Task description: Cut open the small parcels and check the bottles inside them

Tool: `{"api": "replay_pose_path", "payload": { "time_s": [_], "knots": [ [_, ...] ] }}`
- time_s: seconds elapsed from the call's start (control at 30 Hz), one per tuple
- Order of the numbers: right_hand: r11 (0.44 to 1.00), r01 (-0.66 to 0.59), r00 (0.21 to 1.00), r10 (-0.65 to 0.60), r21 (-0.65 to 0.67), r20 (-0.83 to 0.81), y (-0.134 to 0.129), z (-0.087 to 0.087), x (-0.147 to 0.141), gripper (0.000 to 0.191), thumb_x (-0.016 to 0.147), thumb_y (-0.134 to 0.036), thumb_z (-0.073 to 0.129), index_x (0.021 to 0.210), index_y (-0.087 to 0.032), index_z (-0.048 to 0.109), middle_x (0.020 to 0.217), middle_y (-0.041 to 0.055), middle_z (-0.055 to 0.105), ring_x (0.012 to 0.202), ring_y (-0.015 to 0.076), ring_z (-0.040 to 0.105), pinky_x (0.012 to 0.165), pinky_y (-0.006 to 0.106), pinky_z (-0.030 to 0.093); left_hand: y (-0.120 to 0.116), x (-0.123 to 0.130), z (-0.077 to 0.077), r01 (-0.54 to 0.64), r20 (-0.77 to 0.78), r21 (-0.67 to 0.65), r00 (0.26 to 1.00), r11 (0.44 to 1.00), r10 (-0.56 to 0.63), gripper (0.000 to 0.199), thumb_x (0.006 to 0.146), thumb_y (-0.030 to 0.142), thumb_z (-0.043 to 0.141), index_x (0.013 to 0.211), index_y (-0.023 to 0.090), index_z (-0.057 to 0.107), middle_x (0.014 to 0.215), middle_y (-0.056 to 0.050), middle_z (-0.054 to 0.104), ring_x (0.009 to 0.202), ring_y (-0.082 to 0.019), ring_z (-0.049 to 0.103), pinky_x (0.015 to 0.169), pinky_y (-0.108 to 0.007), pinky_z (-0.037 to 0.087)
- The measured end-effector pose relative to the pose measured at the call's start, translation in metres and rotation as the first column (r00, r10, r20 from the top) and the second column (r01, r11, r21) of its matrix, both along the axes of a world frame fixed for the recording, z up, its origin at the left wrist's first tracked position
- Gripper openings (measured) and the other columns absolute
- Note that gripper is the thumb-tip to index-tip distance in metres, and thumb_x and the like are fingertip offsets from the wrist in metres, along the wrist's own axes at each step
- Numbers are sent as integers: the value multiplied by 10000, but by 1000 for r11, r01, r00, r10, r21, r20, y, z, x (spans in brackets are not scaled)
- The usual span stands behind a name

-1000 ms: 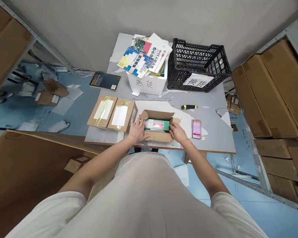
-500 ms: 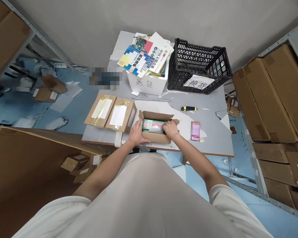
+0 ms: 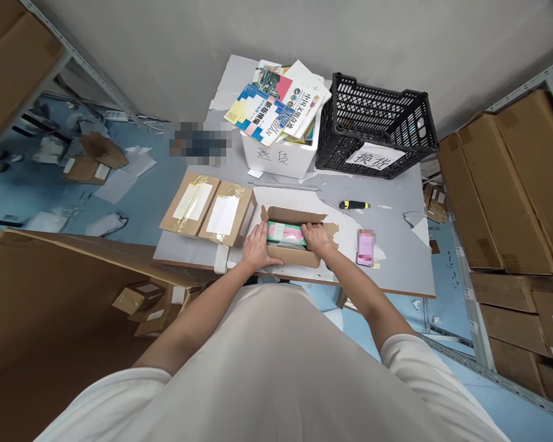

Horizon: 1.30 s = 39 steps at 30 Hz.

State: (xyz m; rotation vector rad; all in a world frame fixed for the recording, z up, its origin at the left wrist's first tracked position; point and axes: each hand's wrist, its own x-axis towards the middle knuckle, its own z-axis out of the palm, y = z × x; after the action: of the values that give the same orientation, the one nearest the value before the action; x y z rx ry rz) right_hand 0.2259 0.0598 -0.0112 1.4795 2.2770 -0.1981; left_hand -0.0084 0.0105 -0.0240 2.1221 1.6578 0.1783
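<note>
An open cardboard box (image 3: 294, 256) with its flaps up sits near the front edge of the table. Inside lies a green and pink package (image 3: 286, 233) with a clear, shiny part. My left hand (image 3: 257, 247) is closed on the box's left end, thumb along the front wall. At the other end, my right hand (image 3: 317, 238) reaches over the box's edge, its curled fingers against the package's right end. Its fingertips are partly hidden. Two taped cardboard boxes with white labels, a left one (image 3: 184, 222) and a right one (image 3: 212, 229), stand beside my left hand.
A yellow-black utility knife (image 3: 354, 205) and a pink, blurred phone-like object (image 3: 365, 247) lie to the right. Behind stand a white bin (image 3: 276, 161) heaped with books (image 3: 262, 116) and a black plastic crate (image 3: 373, 132). Cartons (image 3: 483, 196) fill the right-hand shelf; a large carton (image 3: 74, 294) is at lower left.
The camera view has shifted slightly, moving the table's contents a little right in the picture. My right fingers have shifted slightly at the package's end. My left hand keeps its hold.
</note>
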Motion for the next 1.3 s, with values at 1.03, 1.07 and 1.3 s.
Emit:
{"api": "replay_pose_path", "payload": {
  "time_s": [1.03,1.07,1.3],
  "knots": [
    [976,76,696,93,202,-712,21,86,17,481,748,-309,648,1176,-168,481,1267,169,508,1202,286,482,999,407,397,33,17,8,-72,-47,-29,996,997,70,1322,543,712,717,1521,116,56,1573,-182,170,1442,-383,157,1131,-502,267],
    [967,90,685,113,237,-720,25,104,21,488,745,-319,650,1180,-176,482,1266,165,508,1203,294,482,992,419,399,43,18,9,-84,-54,-33,995,996,82,1336,535,718,718,1522,119,46,1577,-176,159,1445,-383,145,1132,-503,264],
    [920,29,590,301,392,-749,0,195,50,556,684,-279,713,1189,-245,481,1241,132,519,1141,310,521,919,460,451,120,22,16,-111,-84,-91,991,990,103,1405,491,720,740,1521,102,11,1589,-178,88,1458,-389,44,1134,-528,245]
  ]
}}
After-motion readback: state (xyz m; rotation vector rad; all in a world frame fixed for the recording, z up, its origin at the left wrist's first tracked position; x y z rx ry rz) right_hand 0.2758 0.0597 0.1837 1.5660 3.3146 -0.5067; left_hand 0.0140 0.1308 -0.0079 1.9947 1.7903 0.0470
